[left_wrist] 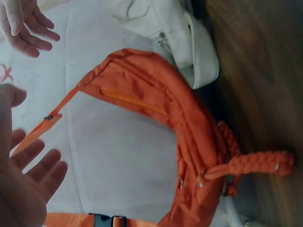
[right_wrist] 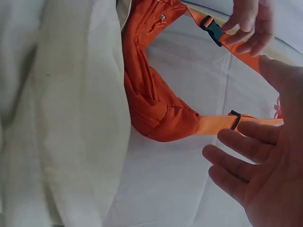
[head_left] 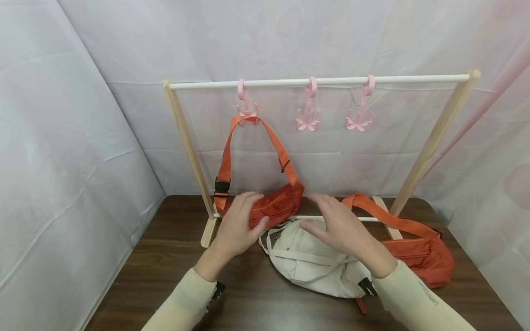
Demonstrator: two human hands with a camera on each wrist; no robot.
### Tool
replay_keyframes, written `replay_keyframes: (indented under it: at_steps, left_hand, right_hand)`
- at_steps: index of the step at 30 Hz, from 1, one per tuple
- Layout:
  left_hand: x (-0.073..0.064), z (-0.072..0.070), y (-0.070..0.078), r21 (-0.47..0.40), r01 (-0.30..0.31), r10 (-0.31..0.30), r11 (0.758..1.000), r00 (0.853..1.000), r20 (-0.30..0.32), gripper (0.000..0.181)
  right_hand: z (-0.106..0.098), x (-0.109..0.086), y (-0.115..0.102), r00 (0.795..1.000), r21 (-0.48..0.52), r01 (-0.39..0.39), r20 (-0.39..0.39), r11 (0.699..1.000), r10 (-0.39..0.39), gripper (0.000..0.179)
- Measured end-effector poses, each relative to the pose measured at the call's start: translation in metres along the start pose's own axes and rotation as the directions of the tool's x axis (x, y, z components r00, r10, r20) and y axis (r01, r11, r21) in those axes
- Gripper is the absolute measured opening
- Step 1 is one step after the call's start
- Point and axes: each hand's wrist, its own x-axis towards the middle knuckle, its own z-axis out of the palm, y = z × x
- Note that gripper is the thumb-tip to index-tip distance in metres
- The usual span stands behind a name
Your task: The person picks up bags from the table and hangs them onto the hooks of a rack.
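An orange waist bag (head_left: pixel 275 207) hangs by its strap from the left pink hook (head_left: pixel 247 112), its body low near the tabletop. My left hand (head_left: pixel 238 225) is in front of that bag with fingers spread and nothing in it. To its right, my right hand (head_left: pixel 341 225) hovers over a cream bag (head_left: pixel 306 262), palm turned inward and holding nothing. In the left wrist view, the hanging bag (left_wrist: pixel 142 90) shows a braided orange pull (left_wrist: pixel 260 163). The right wrist view shows its strap (right_wrist: pixel 218 124) beyond my fingers.
A wooden rack with a white rod (head_left: pixel 273 83) stands on the dark wooden table (head_left: pixel 161 262). Two more pink hooks (head_left: pixel 308 110) hang from the rod. A second orange bag (head_left: pixel 426 257) lies at the right, partly behind my right forearm. Pale curtains (head_left: pixel 62 161) surround the table.
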Motion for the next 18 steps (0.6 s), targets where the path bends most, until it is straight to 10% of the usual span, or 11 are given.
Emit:
replay_keyframes:
  at_steps: [8, 18]
  left_hand:
    - [-0.010, 0.016, 0.007, -0.036, 0.014, -0.005, 0.999, 0.970, 0.244, 0.053]
    - [-0.022, 0.033, 0.021, -0.075, 0.007, 0.030, 0.997, 0.875, 0.483, 0.086]
  right_hand:
    - [0.004, -0.021, 0.003, 0.996, -0.013, -0.021, 0.091, 1.000, 0.022, 0.074]
    - [0.017, -0.044, 0.008, 0.984, -0.008, 0.000, 0.177, 1.000, 0.002, 0.068]
